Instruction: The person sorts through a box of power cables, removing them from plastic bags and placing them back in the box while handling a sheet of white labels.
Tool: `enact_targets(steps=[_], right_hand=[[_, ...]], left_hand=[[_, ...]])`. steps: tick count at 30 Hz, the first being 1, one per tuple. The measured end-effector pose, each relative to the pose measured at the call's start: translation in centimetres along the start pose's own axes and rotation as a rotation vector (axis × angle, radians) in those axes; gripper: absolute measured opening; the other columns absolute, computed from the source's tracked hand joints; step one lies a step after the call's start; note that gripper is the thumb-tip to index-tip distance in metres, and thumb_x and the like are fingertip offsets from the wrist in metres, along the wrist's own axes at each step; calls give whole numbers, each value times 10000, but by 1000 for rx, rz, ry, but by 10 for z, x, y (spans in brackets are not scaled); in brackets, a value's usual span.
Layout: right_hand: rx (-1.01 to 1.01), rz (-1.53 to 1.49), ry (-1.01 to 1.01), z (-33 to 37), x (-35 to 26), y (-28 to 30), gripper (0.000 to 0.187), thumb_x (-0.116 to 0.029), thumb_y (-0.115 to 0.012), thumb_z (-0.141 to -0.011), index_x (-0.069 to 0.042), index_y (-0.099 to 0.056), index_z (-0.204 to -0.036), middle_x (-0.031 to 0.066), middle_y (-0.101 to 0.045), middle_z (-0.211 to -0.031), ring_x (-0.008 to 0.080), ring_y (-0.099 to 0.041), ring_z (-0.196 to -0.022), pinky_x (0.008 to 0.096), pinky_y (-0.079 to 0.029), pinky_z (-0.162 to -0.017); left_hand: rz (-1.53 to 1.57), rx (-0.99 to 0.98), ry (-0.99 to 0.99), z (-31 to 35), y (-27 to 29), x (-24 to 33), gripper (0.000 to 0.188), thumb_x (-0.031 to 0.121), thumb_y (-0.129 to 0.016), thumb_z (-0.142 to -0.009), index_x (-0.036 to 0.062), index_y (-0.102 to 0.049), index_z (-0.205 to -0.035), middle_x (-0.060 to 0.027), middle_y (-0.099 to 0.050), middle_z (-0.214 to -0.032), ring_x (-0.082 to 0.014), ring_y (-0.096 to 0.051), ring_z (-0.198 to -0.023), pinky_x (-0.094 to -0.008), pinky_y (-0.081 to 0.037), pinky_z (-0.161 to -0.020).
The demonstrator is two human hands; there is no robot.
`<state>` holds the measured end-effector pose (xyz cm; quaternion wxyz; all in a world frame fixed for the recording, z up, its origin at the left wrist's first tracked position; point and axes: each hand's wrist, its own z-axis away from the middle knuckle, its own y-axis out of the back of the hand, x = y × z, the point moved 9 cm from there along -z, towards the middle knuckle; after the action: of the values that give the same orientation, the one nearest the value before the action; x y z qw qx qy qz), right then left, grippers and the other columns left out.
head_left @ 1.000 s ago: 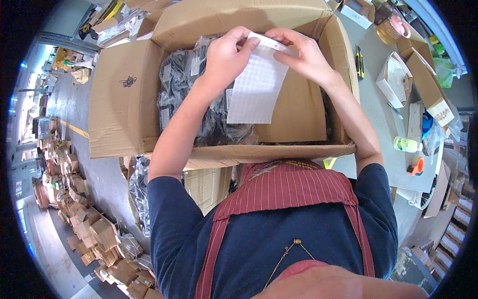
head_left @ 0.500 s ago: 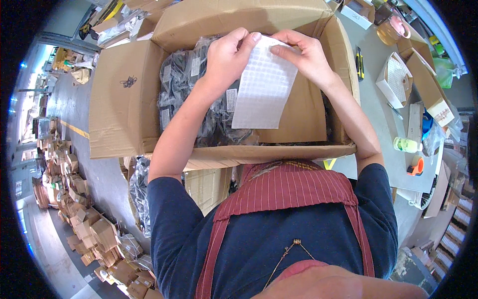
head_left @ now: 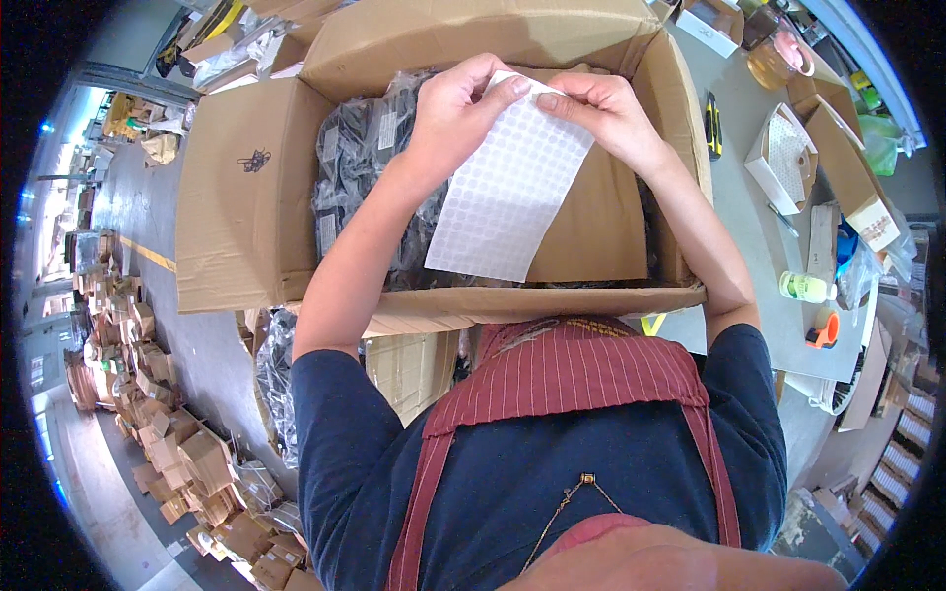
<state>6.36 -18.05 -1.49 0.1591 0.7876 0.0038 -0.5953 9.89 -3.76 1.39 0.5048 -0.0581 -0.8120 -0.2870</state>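
Observation:
Between both hands hangs a white sheet of round stickers [head_left: 507, 177], over an open cardboard box [head_left: 238, 192]. My left hand [head_left: 461, 110] pinches its top edge with thumb and fingers. At the top right corner my right hand [head_left: 609, 110] is closed, thumb against the fingers, gripping the sheet there. Inside the box, to the left, lie several dark items in clear plastic bags [head_left: 355, 158] with small white labels. A flat piece of brown cardboard [head_left: 591, 231] covers the right part of the box, partly behind the sheet.
On the grey table [head_left: 734, 256] to the right lie a yellow-black utility knife [head_left: 712, 126], a white open box [head_left: 781, 158], a small green-labelled bottle [head_left: 806, 287] and an orange tape roll [head_left: 822, 329]. Piled cardboard boxes [head_left: 202, 458] stand on the floor at the left.
The sheet's lower end has swung left and toward me, so it hangs more slanted. Both hands stay at its top edge, shifted only slightly.

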Motion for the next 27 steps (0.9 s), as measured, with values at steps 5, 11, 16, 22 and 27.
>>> enact_targets(steps=[5, 11, 16, 22, 27], right_hand=[[73, 191, 97, 0, -13, 1, 160, -175, -680, -921, -36, -705, -997, 45, -698, -782, 86, -624, -698, 268, -511, -664], [208, 291, 243, 3, -27, 6, 187, -103, -709, -845, -46, -674, -1020, 77, -721, -891, 176, -693, -804, 321, -539, -760], [220, 409, 262, 2, -28, 3, 209, -87, -730, -801, -58, -644, -988, 85, -687, -920, 229, -676, -871, 358, -528, -806], [257, 596, 366, 4, -41, 1, 216, -83, -739, -780, -80, -605, -948, 73, -654, -883, 275, -644, -874, 408, -488, -819], [265, 717, 424, 6, -46, -3, 221, -87, -741, -769, -94, -590, -931, 52, -637, -872, 275, -622, -888, 406, -447, -823]], left_hand=[[-159, 67, -54, 3, 2, 7, 229, 226, -701, -940, 17, -648, -864, 32, -581, -660, -31, -472, -615, -229, -407, -551], [-292, 104, -84, 6, -6, 2, 229, 227, -717, -922, 28, -636, -843, -7, -564, -625, -60, -467, -581, -257, -414, -537], [-301, 97, -23, 5, -7, -1, 241, 239, -728, -908, 29, -634, -832, -28, -582, -625, -82, -494, -574, -274, -433, -543], [-320, 113, -34, 5, -5, -3, 261, 255, -732, -901, 27, -633, -821, -39, -594, -634, -90, -510, -576, -279, -440, -549], [-312, 100, -13, 4, -5, -7, 250, 244, -717, -907, 23, -630, -826, -38, -596, -639, -84, -506, -581, -274, -429, -545]])
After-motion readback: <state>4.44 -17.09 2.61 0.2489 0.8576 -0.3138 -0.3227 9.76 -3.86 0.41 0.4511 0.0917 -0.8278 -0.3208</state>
